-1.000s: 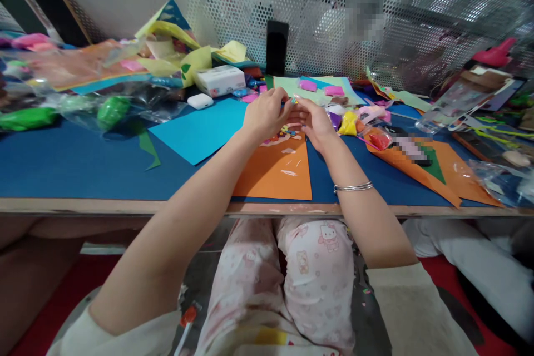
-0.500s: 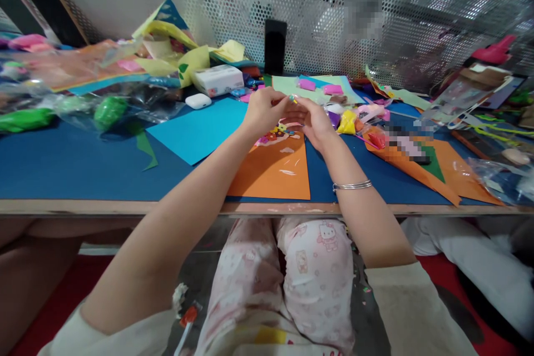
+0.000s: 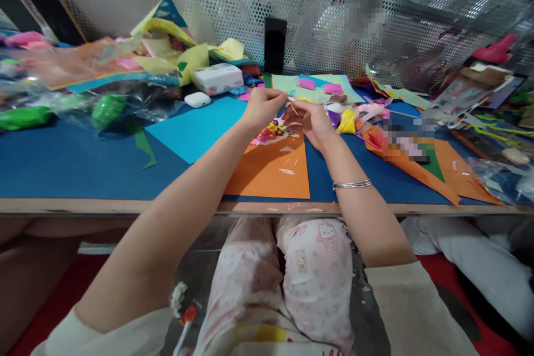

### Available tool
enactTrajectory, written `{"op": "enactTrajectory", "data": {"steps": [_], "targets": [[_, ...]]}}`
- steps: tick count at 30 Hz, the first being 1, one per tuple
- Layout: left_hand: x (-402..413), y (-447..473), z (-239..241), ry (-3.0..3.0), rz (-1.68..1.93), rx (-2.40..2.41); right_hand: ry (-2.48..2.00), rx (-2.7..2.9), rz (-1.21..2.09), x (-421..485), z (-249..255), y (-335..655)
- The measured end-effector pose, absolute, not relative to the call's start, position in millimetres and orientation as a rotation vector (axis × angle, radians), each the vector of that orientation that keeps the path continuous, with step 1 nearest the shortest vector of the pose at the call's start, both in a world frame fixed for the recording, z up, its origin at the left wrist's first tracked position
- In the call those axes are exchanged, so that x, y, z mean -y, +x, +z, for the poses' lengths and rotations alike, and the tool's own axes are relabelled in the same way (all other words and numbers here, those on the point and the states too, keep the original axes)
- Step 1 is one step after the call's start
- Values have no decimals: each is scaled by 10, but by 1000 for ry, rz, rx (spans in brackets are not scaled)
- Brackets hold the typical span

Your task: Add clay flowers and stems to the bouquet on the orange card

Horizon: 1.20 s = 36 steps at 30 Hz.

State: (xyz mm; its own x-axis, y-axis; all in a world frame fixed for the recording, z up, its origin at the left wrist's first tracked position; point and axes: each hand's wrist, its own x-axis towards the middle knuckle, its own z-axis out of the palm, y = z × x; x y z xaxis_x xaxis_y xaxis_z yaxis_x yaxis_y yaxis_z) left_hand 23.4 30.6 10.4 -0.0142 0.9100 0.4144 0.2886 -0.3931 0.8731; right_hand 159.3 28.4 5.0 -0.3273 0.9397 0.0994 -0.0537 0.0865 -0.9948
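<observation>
Both hands meet at the fingertips above an orange sheet of paper on the blue table. My left hand is closed in a pinch, thumb against the fingers. Facing it, my right hand curls its fingers, thumb and index pinched close to the left fingertips. A thin pale sliver shows between the two hands, too small to name. Small colourful pieces, yellow, pink and purple, cluster on the orange sheet under the hands, partly hidden by them.
A blue sheet lies left of the orange one. Behind are a white earbud case, a tissue pack and an upright phone. Yellow clay and a tilted bottle are to the right, bagged green clay to the left.
My fingertips have shifted slightly, and the left fingers now extend past the right ones. A small yellow bit at the fingertips no longer shows; a pale sliver does. More of the colourful pieces is visible.
</observation>
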Motion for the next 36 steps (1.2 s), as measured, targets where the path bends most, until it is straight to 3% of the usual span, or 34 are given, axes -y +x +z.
{"op": "enactTrajectory", "data": {"steps": [16,36], "targets": [[-306,244,109,1750,1385,-1286,-957,1484,1329,-257,75,1590],[-366,147,-26,2450,1104,-1632,-1123,1484,1196,-440,-87,1576]]}}
